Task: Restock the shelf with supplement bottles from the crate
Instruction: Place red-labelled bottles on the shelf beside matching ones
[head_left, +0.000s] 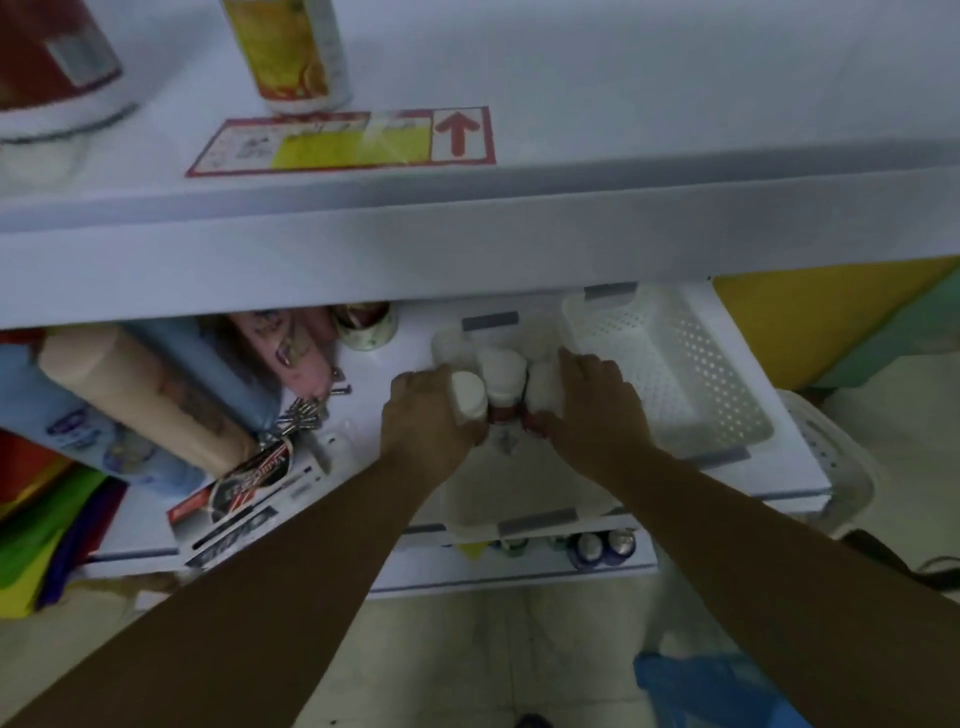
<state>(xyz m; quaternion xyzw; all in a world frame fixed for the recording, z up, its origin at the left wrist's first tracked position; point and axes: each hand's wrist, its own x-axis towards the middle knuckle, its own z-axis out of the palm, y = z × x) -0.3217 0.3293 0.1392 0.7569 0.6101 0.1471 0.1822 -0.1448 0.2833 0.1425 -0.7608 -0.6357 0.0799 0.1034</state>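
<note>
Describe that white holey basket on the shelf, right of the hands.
The basket is rectangular white plastic, its walls and floor dotted with holes. It sits upright on the white shelf, and nothing shows inside it. Grey tape strips cross its far and near rims. The right hand is beside its left wall; contact is unclear.

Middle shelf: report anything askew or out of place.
At left, a beige bottle and a blue tube lie tipped diagonally, small metal pieces sit loose beside them, and a carded pack lies askew at the front edge of the shelf. The white bottles held by the left hand and right hand look upright.
</note>
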